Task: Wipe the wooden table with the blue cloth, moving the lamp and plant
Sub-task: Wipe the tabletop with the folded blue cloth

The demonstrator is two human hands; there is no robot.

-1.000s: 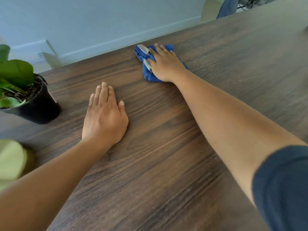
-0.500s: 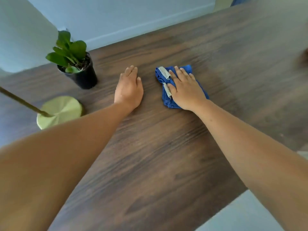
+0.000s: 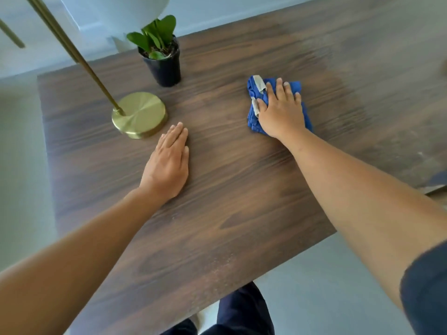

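One blue cloth (image 3: 275,102), bunched and showing pale tags along its left edge, lies on the wooden table (image 3: 242,201) toward the far right side. The right hand (image 3: 281,111) presses flat on top of it, fingers spread and straight, covering most of the fabric. The left hand (image 3: 169,163) rests palm-down on bare wood, fingers together and extended, holding nothing. Just beyond its fingertips stands the lamp (image 3: 139,114) with its round brass base and slanting stem. Behind that base sits the plant (image 3: 159,47) in a black pot.
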